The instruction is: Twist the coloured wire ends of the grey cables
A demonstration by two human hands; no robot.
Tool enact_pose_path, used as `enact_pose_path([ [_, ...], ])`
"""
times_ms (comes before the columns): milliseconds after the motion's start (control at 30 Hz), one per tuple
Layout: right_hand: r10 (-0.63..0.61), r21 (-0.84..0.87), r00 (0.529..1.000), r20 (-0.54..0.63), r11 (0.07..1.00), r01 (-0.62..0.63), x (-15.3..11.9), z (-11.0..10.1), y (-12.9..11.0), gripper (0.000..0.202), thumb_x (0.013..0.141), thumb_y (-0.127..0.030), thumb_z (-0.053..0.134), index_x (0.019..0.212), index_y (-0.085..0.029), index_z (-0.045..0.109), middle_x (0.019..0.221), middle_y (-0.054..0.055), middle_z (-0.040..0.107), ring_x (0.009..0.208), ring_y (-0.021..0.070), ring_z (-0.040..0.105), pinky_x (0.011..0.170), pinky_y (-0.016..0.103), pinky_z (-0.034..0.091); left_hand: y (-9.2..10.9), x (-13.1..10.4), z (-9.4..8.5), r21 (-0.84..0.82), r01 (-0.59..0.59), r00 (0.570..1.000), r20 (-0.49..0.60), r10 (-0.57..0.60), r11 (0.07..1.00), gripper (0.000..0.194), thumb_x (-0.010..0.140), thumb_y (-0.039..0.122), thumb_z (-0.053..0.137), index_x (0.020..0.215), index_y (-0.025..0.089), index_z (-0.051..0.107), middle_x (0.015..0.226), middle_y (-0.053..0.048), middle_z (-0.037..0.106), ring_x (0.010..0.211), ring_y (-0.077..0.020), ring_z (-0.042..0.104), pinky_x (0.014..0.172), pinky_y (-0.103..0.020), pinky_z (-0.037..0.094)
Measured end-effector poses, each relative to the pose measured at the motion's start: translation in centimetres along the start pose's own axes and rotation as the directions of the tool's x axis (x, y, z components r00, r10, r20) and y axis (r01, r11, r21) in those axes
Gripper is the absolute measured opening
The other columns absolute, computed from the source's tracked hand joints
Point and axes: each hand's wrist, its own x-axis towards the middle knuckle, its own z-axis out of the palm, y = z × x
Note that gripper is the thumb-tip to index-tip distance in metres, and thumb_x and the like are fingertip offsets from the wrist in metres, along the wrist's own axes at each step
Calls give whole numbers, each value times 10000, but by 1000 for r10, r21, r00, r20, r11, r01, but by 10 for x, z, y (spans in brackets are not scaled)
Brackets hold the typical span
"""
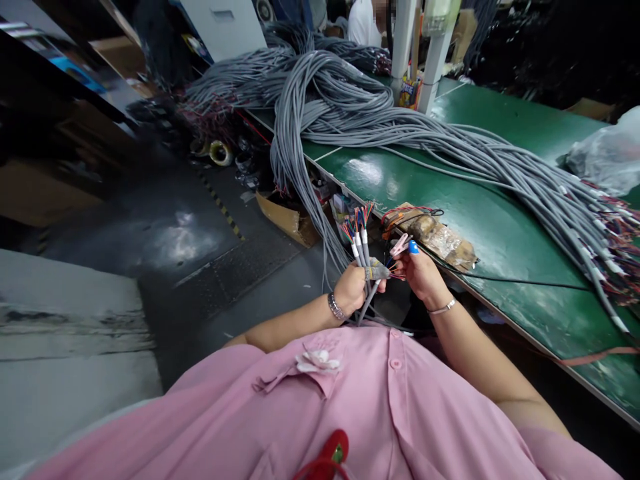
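My left hand (351, 288), with a grey-yellow cover on a finger, is closed around several grey cables (365, 255). Fanned coloured wire ends stick up from the white-banded tops of these cables. One cable end points right, and its thin coloured wires (397, 272) reach the fingers of my right hand (425, 277). That hand is closed in a pinch on them, and a blue cover (413, 247) sits on one fingertip. A small pink clip-like piece (400, 245) shows beside the fingertip; whether the hand holds it I cannot tell.
A thick bundle of grey cables (345, 123) lies across the green table (500, 247). A tape-wrapped brown piece (435, 237) with cords rests by the near edge. Below the table stands an open cardboard box (285, 217). A person in white (364, 23) is at the back.
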Motion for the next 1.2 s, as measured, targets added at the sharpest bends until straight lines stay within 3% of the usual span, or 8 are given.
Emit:
enact_pose_path([
  [67,-110,-56,993,-34,993,108,2,5,0,414,744,-600,639,803,-191,631,649,-23,597,484,78,453,490,219,409,0,3,3,-17,-2,1000,-7,2,1000,110,615,220,685,593,138,616,460,-11,571,396,-103,498,440,-237,385],
  [200,-305,-119,936,-177,950,287,6,10,9,422,770,-616,599,739,-196,611,580,-43,538,471,76,408,477,219,353,-2,11,5,-49,-10,1000,-24,9,999,125,616,229,678,581,132,607,450,-21,569,400,-110,512,440,-236,397],
  [400,-113,109,993,-43,987,117,17,18,11,515,745,-728,523,722,-217,579,632,-16,558,543,121,502,545,267,436,-7,17,3,-78,-2,999,-51,-2,997,127,612,221,679,576,130,597,458,-22,568,401,-111,514,439,-241,407],
  [567,-121,176,990,-68,975,132,18,22,7,456,751,-668,583,706,-215,577,660,-7,566,567,122,505,561,260,454,-11,20,3,-53,-1,998,-62,-3,999,138,615,235,682,582,126,604,459,-21,561,401,-108,511,439,-241,405],
  [700,-72,168,996,-59,982,81,14,21,7,488,727,-705,571,761,-218,586,717,15,612,570,135,526,557,271,466,-10,19,3,-33,5,998,-62,-7,999,159,608,254,693,582,128,600,453,-16,551,397,-106,506,436,-240,397],
  [867,1,230,999,44,973,-11,7,14,6,567,747,-763,467,835,-222,613,782,24,641,607,134,559,582,267,486,-7,9,1,-45,-22,997,-71,19,999,149,618,246,685,579,134,595,453,-17,562,391,-106,503,428,-235,388],
  [1000,49,253,993,103,965,-74,3,12,2,485,759,-691,536,859,-225,627,831,26,653,632,131,563,590,263,499,-5,0,1,-26,-47,996,-78,45,999,149,636,247,685,592,138,592,464,-10,567,408,-99,509,443,-225,386],
  [1200,-9,202,1000,3,979,8,4,16,-2,338,742,-535,669,847,-215,634,768,6,640,603,118,537,550,240,484,-5,1,4,-31,-61,992,-112,58,998,144,633,254,680,606,143,593,478,-8,574,425,-100,516,463,-230,399],
])
